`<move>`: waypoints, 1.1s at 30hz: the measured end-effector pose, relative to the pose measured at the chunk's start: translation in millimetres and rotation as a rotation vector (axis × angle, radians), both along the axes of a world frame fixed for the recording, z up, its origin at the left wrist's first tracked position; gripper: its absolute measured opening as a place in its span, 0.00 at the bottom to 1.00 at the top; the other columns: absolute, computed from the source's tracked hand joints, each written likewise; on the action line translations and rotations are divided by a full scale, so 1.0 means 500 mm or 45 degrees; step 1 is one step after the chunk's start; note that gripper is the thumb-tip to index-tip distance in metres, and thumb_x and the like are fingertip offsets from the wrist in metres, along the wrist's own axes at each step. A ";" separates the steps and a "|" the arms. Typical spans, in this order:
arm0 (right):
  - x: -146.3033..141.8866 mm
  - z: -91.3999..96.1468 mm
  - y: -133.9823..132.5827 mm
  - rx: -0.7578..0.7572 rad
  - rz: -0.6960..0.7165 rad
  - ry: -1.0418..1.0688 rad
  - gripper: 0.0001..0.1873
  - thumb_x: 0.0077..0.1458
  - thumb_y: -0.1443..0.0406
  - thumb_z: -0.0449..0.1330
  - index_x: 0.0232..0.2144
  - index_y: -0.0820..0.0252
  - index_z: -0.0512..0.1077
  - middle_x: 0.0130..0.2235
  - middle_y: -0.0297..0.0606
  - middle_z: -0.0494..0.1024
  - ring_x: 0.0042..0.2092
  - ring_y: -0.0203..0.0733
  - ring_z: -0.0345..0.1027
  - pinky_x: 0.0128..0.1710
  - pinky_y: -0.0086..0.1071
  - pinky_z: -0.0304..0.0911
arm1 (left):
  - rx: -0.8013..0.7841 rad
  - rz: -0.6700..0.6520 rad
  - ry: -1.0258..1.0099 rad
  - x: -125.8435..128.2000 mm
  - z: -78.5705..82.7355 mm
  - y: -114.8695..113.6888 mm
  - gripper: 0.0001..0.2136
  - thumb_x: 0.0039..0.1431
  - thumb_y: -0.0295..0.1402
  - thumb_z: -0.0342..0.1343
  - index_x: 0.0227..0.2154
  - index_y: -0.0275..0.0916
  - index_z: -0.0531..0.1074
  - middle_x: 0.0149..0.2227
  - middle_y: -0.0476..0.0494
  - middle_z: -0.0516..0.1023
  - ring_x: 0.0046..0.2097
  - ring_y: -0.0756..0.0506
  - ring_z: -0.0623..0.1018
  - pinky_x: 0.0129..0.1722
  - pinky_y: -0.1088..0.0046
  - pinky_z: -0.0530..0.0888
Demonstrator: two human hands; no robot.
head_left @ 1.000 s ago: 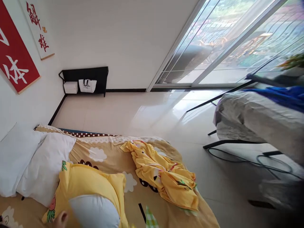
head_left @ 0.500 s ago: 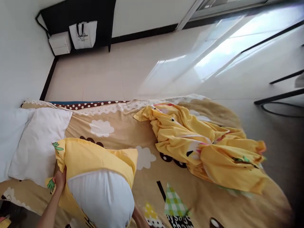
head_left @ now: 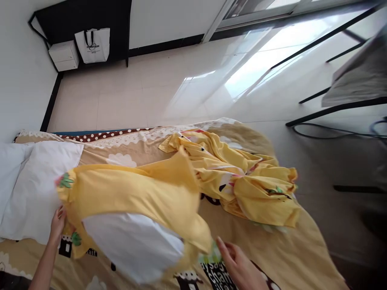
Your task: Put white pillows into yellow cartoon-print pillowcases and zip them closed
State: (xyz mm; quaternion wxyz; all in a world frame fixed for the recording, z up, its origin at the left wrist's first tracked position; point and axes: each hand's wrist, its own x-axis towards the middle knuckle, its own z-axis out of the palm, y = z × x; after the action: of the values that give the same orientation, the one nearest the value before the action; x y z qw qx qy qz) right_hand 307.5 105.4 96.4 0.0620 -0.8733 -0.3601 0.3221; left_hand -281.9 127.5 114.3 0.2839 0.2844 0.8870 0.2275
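Note:
A white pillow (head_left: 133, 241) lies partly inside a yellow pillowcase (head_left: 130, 189) on the bed, its white side bulging from the opening. The case is blurred, and its right end flares up. At its left edge is my left hand (head_left: 57, 223), fingers loosely bent and seemingly not gripping; whether they touch the cloth is hard to tell. My right hand (head_left: 240, 264) is just off the case's right end, fingers stretched out with nothing in them. Beyond it lies a crumpled yellow printed cover (head_left: 242, 177).
White pillows (head_left: 42, 185) rest at the bed's left end, on a tan patterned sheet (head_left: 302, 249). Past the bed's far edge is a tiled floor (head_left: 121, 96), with a white bag (head_left: 93, 46) and white box (head_left: 63, 55) on a black stand. Black metal legs (head_left: 332, 112) stand at right.
The pillowcase's right end has swung right and spread, covering more of the pillow. My right hand has come out from beside the pillow; my left has let go of the corner. The view has shifted right.

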 end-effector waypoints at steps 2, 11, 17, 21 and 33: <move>-0.001 -0.044 -0.018 -0.072 -0.077 0.253 0.28 0.35 0.39 0.51 0.27 0.54 0.70 0.28 0.47 0.79 0.34 0.55 0.74 0.35 0.44 0.67 | -0.002 0.002 0.008 0.012 -0.040 0.008 0.30 0.52 0.53 0.53 0.51 0.34 0.67 0.56 0.29 0.73 0.57 0.33 0.74 0.55 0.54 0.72; -0.138 -0.111 0.054 0.423 -0.007 0.173 0.37 0.50 0.42 0.49 0.51 0.64 0.67 0.51 0.52 0.74 0.48 0.51 0.70 0.44 0.40 0.65 | 0.347 -0.634 0.642 0.245 -0.030 0.018 0.32 0.58 0.44 0.54 0.63 0.36 0.56 0.65 0.28 0.59 0.67 0.34 0.59 0.63 0.50 0.59; -0.211 -0.117 0.208 0.134 0.140 -0.227 0.28 0.53 0.57 0.52 0.54 0.67 0.65 0.45 0.55 0.74 0.46 0.55 0.69 0.41 0.44 0.63 | 0.010 -1.051 0.659 0.326 -0.051 0.096 0.24 0.56 0.27 0.50 0.57 0.37 0.65 0.61 0.32 0.67 0.62 0.37 0.67 0.59 0.53 0.62; -0.218 -0.099 0.222 0.090 0.288 -0.384 0.19 0.57 0.65 0.50 0.48 0.68 0.69 0.44 0.60 0.73 0.46 0.59 0.66 0.41 0.49 0.61 | -0.188 -0.903 0.752 0.285 -0.061 0.108 0.28 0.51 0.18 0.45 0.56 0.35 0.67 0.58 0.32 0.70 0.60 0.36 0.68 0.54 0.51 0.65; -0.113 0.144 0.155 0.539 0.793 -0.541 0.21 0.50 0.73 0.53 0.48 0.61 0.71 0.48 0.49 0.74 0.48 0.51 0.66 0.41 0.39 0.63 | 0.612 -1.226 0.678 0.174 0.188 0.038 0.28 0.45 0.18 0.42 0.48 0.41 0.75 0.49 0.45 0.81 0.54 0.43 0.77 0.56 0.62 0.63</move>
State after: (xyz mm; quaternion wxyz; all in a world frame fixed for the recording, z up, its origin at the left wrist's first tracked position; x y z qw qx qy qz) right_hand 251.2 182.7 168.4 0.0640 -0.7380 -0.6693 0.0577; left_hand -195.0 146.7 208.1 0.0507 0.7578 0.6227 0.1884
